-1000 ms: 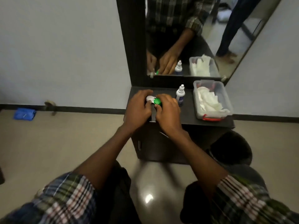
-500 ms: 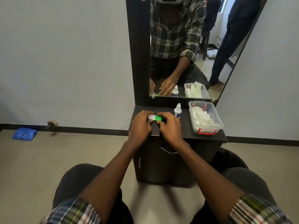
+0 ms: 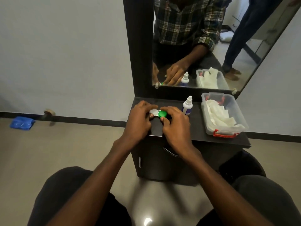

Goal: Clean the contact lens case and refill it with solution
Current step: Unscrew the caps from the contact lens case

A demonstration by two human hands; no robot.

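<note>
A contact lens case (image 3: 158,113) with one white cap and one green cap lies on the dark cabinet top (image 3: 195,128). My left hand (image 3: 138,121) grips its white side, thumb and fingers around the cap. My right hand (image 3: 174,123) holds the green side, fingers curled about the green cap. A small white solution bottle (image 3: 187,106) with a blue label stands upright just right of my right hand, cap on.
A clear plastic box (image 3: 228,132) with red latches holds white tissues at the right of the cabinet top. A mirror (image 3: 195,46) rises behind, reflecting me and a standing person's legs. A blue cloth (image 3: 22,122) lies on the floor, far left.
The view has tilted up and pulled back, so the cabinet and hands sit lower and the mirror fills more. Both hands have stayed on the case.
</note>
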